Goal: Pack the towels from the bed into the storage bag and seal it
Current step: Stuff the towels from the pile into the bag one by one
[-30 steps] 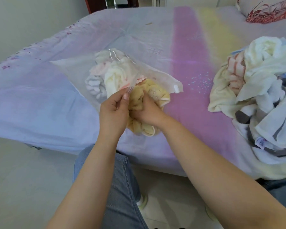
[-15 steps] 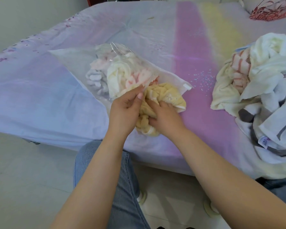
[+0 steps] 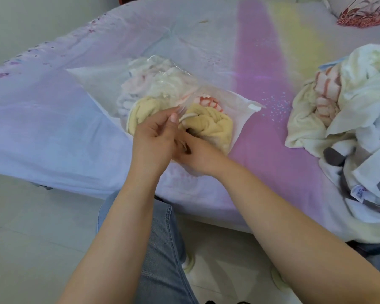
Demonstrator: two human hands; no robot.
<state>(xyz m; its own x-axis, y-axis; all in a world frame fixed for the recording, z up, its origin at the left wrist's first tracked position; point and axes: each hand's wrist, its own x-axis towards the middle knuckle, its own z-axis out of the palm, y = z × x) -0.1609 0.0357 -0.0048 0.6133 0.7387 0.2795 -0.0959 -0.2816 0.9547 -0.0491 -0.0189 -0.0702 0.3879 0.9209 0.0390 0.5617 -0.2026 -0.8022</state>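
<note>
At the near edge of the bed [image 3: 53, 132], the clear storage bag [image 3: 162, 84] lies flat with several pale towels already inside. The yellow towel [image 3: 211, 128] sits at the bag mouth, part in, part out. The left hand [image 3: 156, 137] pinches the upper lip of the bag; the right hand [image 3: 198, 156] is closed on the yellow towel, pushing inward. Judged soft, light and compressible, the towel should be gripped by its bunched bulk; the film looks slippery and is best held at the stiff zip edge. Compared with half a second earlier, more yellow towel lies under the film. A loose towel pile [image 3: 349, 119] waits well apart, to the right.
</note>
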